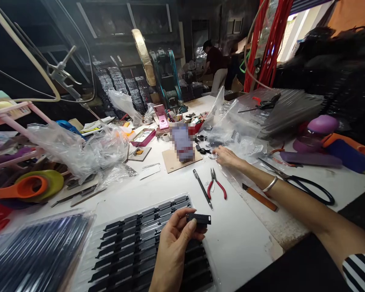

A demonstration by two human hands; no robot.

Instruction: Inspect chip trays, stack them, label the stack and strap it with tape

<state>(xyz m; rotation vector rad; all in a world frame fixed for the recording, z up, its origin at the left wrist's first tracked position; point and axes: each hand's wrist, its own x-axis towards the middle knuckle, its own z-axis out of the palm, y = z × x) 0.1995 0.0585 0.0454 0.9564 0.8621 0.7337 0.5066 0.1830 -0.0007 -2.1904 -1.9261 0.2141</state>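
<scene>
Pinched between thumb and fingers, my left hand (pixel 174 243) holds a small black plastic part (pixel 200 219) with a slotted tab at its end. Below it lies a clear plastic tray (pixel 187 197) with several rows of similar black parts (pixel 117 256). My right hand (pixel 226 157) is stretched far across the white table, fingers bent down beside small black pieces (pixel 203 150) and a clear plastic bag (pixel 234 129). What its fingertips close on is too small to make out. Red-handled pliers (pixel 216 185) and a pen (pixel 202 190) lie between the two hands.
Large scissors (pixel 310 188) and an orange cutter knife (pixel 260 197) lie by my right forearm. A stack of filled trays (pixel 39 247) is at the left. A blurred-out upright object stands on a brown board (pixel 167 162). Another person (pixel 215 65) bends over in the background.
</scene>
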